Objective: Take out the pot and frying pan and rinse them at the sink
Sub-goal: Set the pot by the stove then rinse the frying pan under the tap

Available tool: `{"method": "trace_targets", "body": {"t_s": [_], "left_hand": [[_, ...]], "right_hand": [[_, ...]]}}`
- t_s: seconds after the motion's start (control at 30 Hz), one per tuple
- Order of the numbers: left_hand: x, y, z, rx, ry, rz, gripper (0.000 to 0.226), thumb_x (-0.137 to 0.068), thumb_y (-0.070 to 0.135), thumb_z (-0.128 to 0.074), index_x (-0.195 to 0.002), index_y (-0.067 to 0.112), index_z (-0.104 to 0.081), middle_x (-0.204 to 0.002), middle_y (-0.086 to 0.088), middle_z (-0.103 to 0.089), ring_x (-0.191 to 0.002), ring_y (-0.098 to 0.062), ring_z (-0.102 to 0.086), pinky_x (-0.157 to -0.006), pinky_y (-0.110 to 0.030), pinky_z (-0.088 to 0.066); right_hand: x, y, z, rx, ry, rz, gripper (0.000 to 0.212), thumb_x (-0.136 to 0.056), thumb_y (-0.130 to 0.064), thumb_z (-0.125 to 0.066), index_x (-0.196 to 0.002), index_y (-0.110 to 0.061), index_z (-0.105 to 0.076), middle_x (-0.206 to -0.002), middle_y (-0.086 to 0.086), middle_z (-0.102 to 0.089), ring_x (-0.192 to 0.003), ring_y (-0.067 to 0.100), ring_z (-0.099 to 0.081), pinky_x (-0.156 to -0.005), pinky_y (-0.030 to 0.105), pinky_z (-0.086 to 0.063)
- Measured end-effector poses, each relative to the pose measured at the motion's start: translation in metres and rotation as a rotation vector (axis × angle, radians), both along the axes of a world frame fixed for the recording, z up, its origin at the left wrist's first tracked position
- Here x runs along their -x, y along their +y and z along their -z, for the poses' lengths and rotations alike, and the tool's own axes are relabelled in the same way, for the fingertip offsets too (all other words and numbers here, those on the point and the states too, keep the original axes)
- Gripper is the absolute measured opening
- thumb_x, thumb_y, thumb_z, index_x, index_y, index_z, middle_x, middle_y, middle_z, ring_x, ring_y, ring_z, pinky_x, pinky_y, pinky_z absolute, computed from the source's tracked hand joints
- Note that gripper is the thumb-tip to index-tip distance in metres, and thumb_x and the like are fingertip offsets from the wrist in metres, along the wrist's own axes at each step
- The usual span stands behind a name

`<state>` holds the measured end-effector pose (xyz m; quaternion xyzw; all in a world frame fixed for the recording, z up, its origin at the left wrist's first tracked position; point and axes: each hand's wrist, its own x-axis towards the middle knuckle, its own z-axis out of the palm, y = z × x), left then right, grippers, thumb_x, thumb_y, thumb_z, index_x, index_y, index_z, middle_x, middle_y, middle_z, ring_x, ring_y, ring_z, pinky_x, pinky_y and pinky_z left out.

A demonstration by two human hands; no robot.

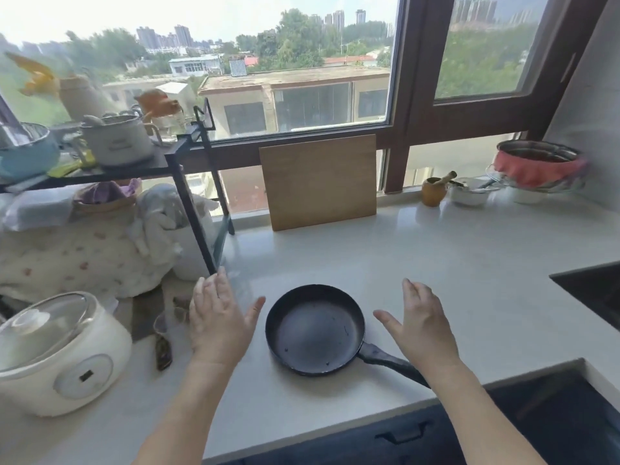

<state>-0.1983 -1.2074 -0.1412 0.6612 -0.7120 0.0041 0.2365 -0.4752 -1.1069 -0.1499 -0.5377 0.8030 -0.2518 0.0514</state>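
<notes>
A small black frying pan [315, 330] lies flat on the white counter [453, 263], its handle pointing toward the lower right and passing under my right forearm. My left hand [218, 320] hovers just left of the pan, palm down, fingers apart, holding nothing. My right hand [419, 323] hovers just right of the pan above the handle, also with fingers apart and nothing in it. A grey-white pot [117, 139] stands on the black rack at the left. A dark sink edge [593, 293] shows at the far right.
A wooden cutting board [318, 182] leans against the window sill behind the pan. A white rice cooker [57, 354] sits at the near left, cloth bags [84, 256] under the rack [188, 196]. Bowls and a mortar [434, 191] stand at the back right.
</notes>
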Motion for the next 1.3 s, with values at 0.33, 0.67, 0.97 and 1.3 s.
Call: {"method": "trace_targets", "body": {"t_s": [0.33, 0.67, 0.97, 1.3], "left_hand": [[0.017, -0.054, 0.097, -0.477, -0.072, 0.124, 0.096, -0.089, 0.063, -0.049, -0.156, 0.013, -0.002, -0.162, -0.004, -0.008, -0.149, -0.021, 0.0, -0.12, -0.039, -0.012], [0.01, -0.104, 0.124, -0.648, -0.174, 0.283, 0.098, -0.086, 0.065, -0.053, -0.156, 0.017, -0.003, -0.161, -0.003, -0.01, -0.149, -0.021, -0.004, -0.121, -0.04, -0.012], [-0.005, -0.135, 0.127, -0.98, -0.099, 0.546, 0.143, -0.047, 0.061, -0.086, -0.155, 0.03, 0.002, -0.158, 0.011, -0.012, -0.146, -0.008, -0.013, -0.118, -0.028, -0.017], [0.002, -0.142, 0.14, -0.892, -0.06, 0.694, 0.142, -0.051, 0.026, -0.092, -0.141, 0.044, 0.016, -0.137, 0.019, -0.016, -0.131, 0.004, -0.014, -0.105, -0.009, -0.019]], "right_hand": [[0.03, -0.064, 0.093, -0.414, -0.146, -0.269, 0.081, -0.084, -0.053, -0.065, -0.144, -0.012, -0.029, -0.143, 0.003, -0.035, -0.132, 0.022, -0.035, -0.106, 0.028, -0.034], [0.034, -0.083, 0.131, -0.519, -0.224, -0.327, 0.105, -0.064, -0.056, -0.08, -0.147, -0.026, -0.024, -0.13, -0.001, -0.042, -0.124, 0.02, -0.039, -0.097, 0.03, -0.041], [0.026, -0.081, 0.142, -0.54, -0.292, -0.296, 0.114, -0.049, -0.064, -0.076, -0.144, -0.042, -0.015, -0.105, -0.007, -0.051, -0.1, 0.018, -0.057, -0.08, 0.039, -0.053], [0.022, -0.08, 0.145, -0.533, -0.381, -0.272, 0.116, -0.056, -0.061, -0.075, -0.144, -0.047, -0.002, -0.094, -0.016, -0.064, -0.09, 0.015, -0.064, -0.077, 0.036, -0.055]]}}
